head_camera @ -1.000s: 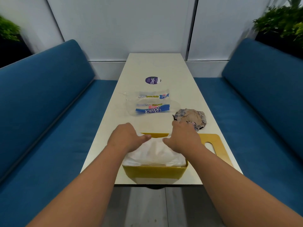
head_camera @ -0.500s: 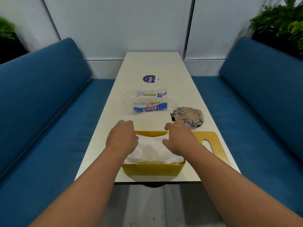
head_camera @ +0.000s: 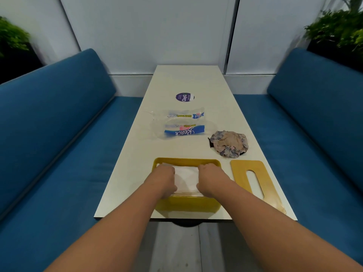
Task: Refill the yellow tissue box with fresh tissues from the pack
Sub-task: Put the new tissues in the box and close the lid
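Note:
The yellow tissue box (head_camera: 186, 160) stands open at the near end of the white table. A white stack of tissues (head_camera: 186, 178) lies inside it. My left hand (head_camera: 164, 179) and my right hand (head_camera: 211, 179) are down in the box on the stack's left and right sides, fingers curled over its edges; the fingertips are hidden. The box's yellow lid (head_camera: 240, 171), with a long slot, lies flat just right of the box. The clear plastic tissue pack (head_camera: 182, 124) with blue print lies flattened farther up the table.
A crumpled patterned cloth (head_camera: 228, 144) sits right of the pack, beyond the lid. A round purple sticker (head_camera: 184, 97) marks the table's middle. Blue benches (head_camera: 68, 154) run along both sides, and the table's near edge (head_camera: 137, 217) is just below the box.
The tissue stack has gone down from above the rim into the box, and both hands have sunk with it. The view has shifted closer over the box.

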`<action>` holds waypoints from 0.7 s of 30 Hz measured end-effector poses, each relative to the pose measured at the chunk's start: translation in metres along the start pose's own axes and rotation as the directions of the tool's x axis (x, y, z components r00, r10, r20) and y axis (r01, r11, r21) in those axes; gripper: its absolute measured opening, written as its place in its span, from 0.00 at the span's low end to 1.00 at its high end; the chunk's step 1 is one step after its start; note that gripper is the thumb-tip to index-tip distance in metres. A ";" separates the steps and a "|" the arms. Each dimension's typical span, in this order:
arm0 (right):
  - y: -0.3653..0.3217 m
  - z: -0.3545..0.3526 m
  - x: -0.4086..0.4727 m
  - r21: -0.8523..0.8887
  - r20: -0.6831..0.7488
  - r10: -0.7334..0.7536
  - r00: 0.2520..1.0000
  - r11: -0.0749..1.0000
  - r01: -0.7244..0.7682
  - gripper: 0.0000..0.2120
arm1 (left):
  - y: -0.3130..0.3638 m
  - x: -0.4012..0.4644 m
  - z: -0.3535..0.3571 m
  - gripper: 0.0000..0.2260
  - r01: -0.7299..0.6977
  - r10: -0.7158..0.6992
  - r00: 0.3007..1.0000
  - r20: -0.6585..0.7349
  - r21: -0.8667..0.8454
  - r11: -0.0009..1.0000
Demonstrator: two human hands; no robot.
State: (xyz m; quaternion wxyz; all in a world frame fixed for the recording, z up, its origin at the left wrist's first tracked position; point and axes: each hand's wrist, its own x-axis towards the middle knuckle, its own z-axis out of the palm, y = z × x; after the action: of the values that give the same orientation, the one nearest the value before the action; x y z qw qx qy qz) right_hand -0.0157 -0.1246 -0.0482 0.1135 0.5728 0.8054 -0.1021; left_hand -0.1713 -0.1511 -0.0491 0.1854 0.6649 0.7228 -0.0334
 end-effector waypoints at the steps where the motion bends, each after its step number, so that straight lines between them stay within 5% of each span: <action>1: 0.001 -0.002 -0.001 -0.007 -0.025 0.005 1.000 1.000 -0.005 0.14 | -0.002 0.001 0.000 0.11 0.003 -0.002 1.000 -0.013 0.025 1.000; 6: 0.000 -0.004 0.000 0.097 -0.280 -0.146 0.949 0.979 0.179 0.15 | -0.005 0.001 0.005 0.10 -0.024 0.036 0.995 -0.090 0.131 0.991; 13: 0.017 0.007 0.001 0.017 -0.141 -0.125 0.982 0.992 0.129 0.10 | -0.015 0.004 0.007 0.11 -0.143 0.147 0.989 -0.021 0.115 0.983; 17: 0.018 0.001 -0.004 0.201 -0.138 -0.277 0.951 0.932 0.300 0.21 | -0.014 0.004 0.000 0.14 -0.134 0.135 0.991 -0.004 0.107 0.985; 21: 0.021 0.003 -0.003 0.180 -0.027 -0.317 0.948 0.931 0.317 0.23 | -0.017 0.005 -0.006 0.24 -0.174 0.174 0.983 0.056 0.006 0.985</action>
State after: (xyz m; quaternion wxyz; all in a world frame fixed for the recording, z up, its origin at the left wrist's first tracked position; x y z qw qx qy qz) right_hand 0.0057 -0.1212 -0.0507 0.0437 0.4431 0.8743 -0.1931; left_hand -0.1892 -0.1460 -0.0482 0.2039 0.7254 0.6563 -0.0396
